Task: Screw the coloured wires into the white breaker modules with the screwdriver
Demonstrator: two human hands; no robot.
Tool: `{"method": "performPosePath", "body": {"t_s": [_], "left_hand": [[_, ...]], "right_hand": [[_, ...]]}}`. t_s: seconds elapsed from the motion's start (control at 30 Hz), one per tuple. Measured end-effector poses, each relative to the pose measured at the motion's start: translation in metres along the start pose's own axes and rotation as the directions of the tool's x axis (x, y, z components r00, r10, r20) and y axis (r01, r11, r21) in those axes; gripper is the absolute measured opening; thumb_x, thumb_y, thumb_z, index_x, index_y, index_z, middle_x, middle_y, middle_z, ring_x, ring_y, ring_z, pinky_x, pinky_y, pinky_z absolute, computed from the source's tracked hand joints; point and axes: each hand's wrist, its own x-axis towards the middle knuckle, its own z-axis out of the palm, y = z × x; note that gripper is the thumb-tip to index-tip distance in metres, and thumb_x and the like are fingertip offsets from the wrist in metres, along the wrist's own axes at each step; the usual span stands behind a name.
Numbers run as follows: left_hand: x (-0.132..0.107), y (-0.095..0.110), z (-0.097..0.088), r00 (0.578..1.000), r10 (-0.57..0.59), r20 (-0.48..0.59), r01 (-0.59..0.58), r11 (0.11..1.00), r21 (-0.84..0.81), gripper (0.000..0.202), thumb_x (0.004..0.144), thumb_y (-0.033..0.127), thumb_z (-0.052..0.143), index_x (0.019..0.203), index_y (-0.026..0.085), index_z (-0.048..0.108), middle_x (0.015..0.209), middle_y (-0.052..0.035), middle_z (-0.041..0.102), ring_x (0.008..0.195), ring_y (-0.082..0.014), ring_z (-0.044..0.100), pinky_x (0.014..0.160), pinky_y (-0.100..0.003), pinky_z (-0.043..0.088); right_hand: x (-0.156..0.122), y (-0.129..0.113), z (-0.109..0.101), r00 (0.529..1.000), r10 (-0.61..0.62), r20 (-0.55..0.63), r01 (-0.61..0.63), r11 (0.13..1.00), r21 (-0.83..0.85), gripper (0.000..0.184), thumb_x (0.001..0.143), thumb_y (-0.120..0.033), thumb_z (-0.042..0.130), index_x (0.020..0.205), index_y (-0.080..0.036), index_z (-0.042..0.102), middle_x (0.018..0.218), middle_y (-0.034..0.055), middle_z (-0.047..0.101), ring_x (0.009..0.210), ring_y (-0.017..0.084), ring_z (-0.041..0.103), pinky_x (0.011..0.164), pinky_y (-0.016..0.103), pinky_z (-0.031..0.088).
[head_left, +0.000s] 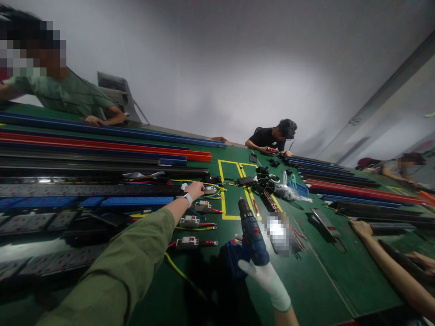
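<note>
My left hand (195, 189), bare with a white watch on the wrist and a green sleeve behind it, reaches far out over the green table (306, 280) and closes on a small white breaker module (210, 190) with wires. Nearer me lie more white modules with red leads (189, 221), in a row. My right hand (261, 271), in a white glove, is wrapped round the grip of a blue cordless drill (252, 233) that points away from me.
Long blue, red and black rails (102, 149) and blue socket strips (136, 201) lie at left. Black parts and a plastic bag (288, 192) sit near yellow tape marks. Three other people work around the table; another person's bare forearm (384, 258) lies at right.
</note>
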Motion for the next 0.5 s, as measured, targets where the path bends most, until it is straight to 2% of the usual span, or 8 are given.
{"method": "performPosePath", "body": {"t_s": [0.03,0.1,0.17,0.27,0.37,0.5], "left_hand": [[0.0,0.0,0.001,1.0,-0.003,-0.007,0.003,1.0,-0.002,0.024,0.089,0.04,0.075,0.105,0.025,0.085,0.107,-0.0082,0.081,0.101,-0.024,0.073,0.081,-0.026,0.049],[-0.002,-0.001,0.002,0.999,-0.009,-0.031,0.009,1.0,-0.006,0.024,0.088,0.038,0.075,0.106,0.025,0.085,0.109,-0.0079,0.081,0.103,-0.0242,0.072,0.082,-0.026,0.05],[-0.003,-0.001,0.004,0.999,-0.008,-0.051,0.008,1.0,-0.009,0.024,0.088,0.037,0.074,0.107,0.025,0.084,0.112,-0.0081,0.081,0.105,-0.0249,0.072,0.084,-0.027,0.05],[-0.006,-0.001,0.006,0.998,-0.004,-0.067,0.003,1.0,-0.018,0.025,0.089,0.037,0.075,0.109,0.024,0.082,0.114,-0.0087,0.08,0.107,-0.0254,0.072,0.087,-0.028,0.052],[-0.007,-0.001,0.008,0.997,-0.008,-0.077,0.005,1.0,-0.03,0.026,0.089,0.039,0.077,0.109,0.023,0.082,0.114,-0.01,0.08,0.108,-0.0247,0.073,0.09,-0.027,0.052],[-0.006,-0.003,0.009,0.997,0.001,-0.075,-0.003,1.0,-0.028,0.023,0.088,0.034,0.078,0.107,0.023,0.083,0.113,-0.01,0.08,0.108,-0.0239,0.073,0.088,-0.026,0.052]], "right_hand": [[0.005,-0.003,0.009,0.997,-0.002,-0.082,0.0,1.0,-0.02,0.052,0.086,-0.047,0.081,0.134,-0.03,0.071,0.138,0.0099,0.07,0.133,0.033,0.064,0.119,0.053,0.045],[0.019,-0.007,0.025,0.978,-0.015,-0.21,0.001,0.998,-0.065,0.036,0.087,-0.053,0.078,0.11,-0.025,0.077,0.103,0.0088,0.076,0.105,0.031,0.073,0.107,0.05,0.054],[0.032,-0.011,0.035,0.969,-0.024,-0.246,0.01,0.998,-0.059,0.039,0.089,-0.055,0.076,0.113,-0.024,0.074,0.079,0.0034,0.069,0.08,0.026,0.07,0.09,0.045,0.059],[0.047,-0.017,0.04,0.97,-0.014,-0.243,0.013,1.0,-0.004,0.049,0.088,-0.054,0.077,0.125,-0.023,0.068,0.068,-0.0024,0.06,0.065,0.02,0.061,0.074,0.038,0.056],[0.062,-0.025,0.042,0.982,0.033,-0.188,-0.032,0.999,0.006,0.043,0.086,-0.05,0.077,0.117,-0.021,0.07,0.064,-0.0032,0.058,0.06,0.018,0.058,0.067,0.035,0.052],[0.091,-0.034,0.046,0.99,0.083,-0.11,-0.09,0.994,-0.056,0.027,0.084,-0.036,0.072,0.105,-0.021,0.067,0.06,-0.0035,0.056,0.053,0.016,0.052,0.056,0.031,0.045]]}}
